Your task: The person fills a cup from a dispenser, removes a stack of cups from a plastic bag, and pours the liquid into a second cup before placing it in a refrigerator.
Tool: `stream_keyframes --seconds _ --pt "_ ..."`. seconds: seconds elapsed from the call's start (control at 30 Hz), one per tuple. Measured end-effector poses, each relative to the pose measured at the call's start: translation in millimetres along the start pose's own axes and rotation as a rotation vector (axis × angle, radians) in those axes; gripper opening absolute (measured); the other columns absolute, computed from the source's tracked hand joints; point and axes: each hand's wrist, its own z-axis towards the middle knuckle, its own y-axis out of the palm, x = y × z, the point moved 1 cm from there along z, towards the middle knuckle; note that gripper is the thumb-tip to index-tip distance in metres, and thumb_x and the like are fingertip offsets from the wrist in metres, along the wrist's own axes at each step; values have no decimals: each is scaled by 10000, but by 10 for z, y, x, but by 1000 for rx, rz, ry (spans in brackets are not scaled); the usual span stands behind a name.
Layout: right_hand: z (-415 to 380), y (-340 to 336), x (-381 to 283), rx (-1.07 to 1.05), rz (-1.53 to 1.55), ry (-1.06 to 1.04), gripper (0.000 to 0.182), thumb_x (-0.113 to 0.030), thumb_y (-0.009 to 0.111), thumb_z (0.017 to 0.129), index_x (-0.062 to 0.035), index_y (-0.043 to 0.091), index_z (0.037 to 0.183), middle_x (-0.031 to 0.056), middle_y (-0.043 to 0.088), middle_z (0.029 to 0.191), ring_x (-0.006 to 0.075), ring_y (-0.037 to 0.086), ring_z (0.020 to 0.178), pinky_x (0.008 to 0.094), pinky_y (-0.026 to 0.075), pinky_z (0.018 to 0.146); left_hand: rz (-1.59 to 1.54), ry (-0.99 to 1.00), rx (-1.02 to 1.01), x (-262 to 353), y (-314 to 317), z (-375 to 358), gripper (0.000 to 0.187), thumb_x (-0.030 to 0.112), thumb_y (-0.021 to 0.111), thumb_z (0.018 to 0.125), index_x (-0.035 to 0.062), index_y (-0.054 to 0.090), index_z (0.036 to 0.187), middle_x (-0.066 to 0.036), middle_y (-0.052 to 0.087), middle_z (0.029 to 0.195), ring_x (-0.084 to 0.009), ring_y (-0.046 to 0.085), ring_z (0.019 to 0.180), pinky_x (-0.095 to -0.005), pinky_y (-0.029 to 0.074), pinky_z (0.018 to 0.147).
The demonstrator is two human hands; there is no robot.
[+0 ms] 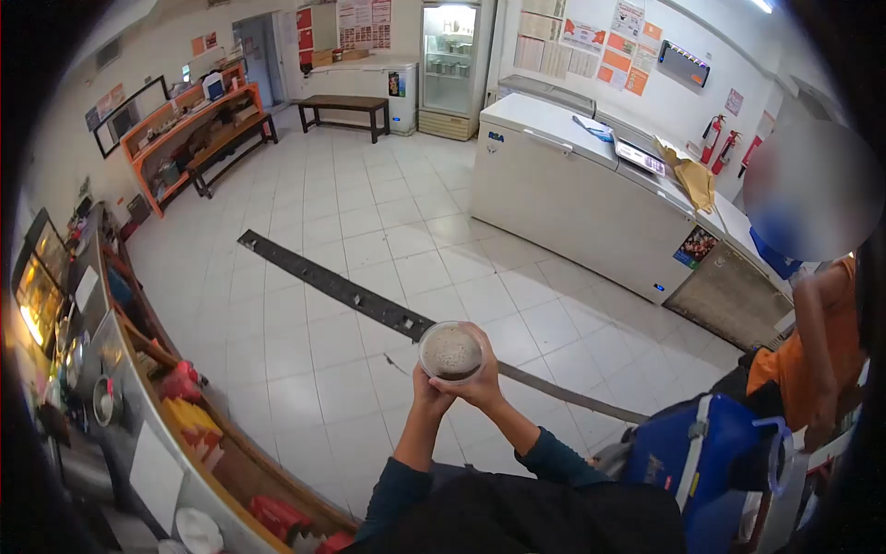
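Note:
A round lidded cup [450, 353] with a light brown, frothy-looking top is held in front of my body, over the tiled floor. My left hand [430, 391] wraps round its lower left side, fingers closed on it. On the right side, my right hand [482, 377] is curled round the same cup, and the two hands meet below it. The cup's lower part is hidden by my fingers.
White chest freezers [554, 175] stand at the right, with a brown bag [688, 175] on top. A person in orange [812, 346] is at the far right, beside a blue cooler [688, 452]. A metal counter [161, 462] runs along the left. A wooden bench [343, 103] stands behind.

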Motion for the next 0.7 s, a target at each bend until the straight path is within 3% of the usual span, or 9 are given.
stream_keyframes --seconds 0.2,0.23,0.3,0.4,0.47,0.57,0.7 --pt "1259 510 802 41 34 -15 867 -246 831 461 43 399 1155 165 395 1187 243 426 1082 336 346 920 53 -57 -60 861 -251 1353 397 288 357 864 10 459 1128 -133 504 1134 -256 496 1034 -393 387 915" --pt "1487 604 950 58 2 -36 861 -241 829 464 43 398 1154 163 399 1181 240 429 1078 333 348 916 115 -23 -146 1017 -274 1562 392 288 369 866 17 460 1134 -121 504 1141 -247 492 1040 -383 379 920" --pt "1927 761 1261 58 -65 -73 850 -230 823 469 42 397 1153 157 405 1170 235 436 1069 328 353 908 301 -31 39 1337 -314 2047 386 295 389 869 24 463 1134 -103 511 1129 -224 484 1047 -361 370 917" --pt "2602 1014 1599 129 57 47 833 -231 814 473 41 401 1144 135 422 1135 227 448 1048 327 362 898 499 69 180 1817 -199 2769 399 296 404 873 13 451 1150 -73 519 1093 -173 453 1062 -309 329 926" --pt "3081 1130 1845 105 2 51 844 -212 803 466 29 383 1158 136 425 1128 235 449 1047 337 366 894 650 233 14 2139 -236 3283 410 312 376 886 14 448 1158 -67 515 1098 -168 436 1082 -295 312 934" --pt "3768 1243 2499 83 -45 41 848 -193 788 458 21 374 1166 131 419 1126 239 440 1057 343 367 895 744 124 16 2605 -116 4133 494 407 260 915 27 495 1126 -92 531 1094 -176 458 1065 -288 309 937" --pt "4717 1433 3202 91 -63 58 857 -198 787 449 19 370 1166 126 408 1129 240 424 1072 348 363 897 916 113 -92 3119 -11 5253 562 445 209 914 14 503 1124 -104 545 1078 -188 481 1041 -300 334 929"
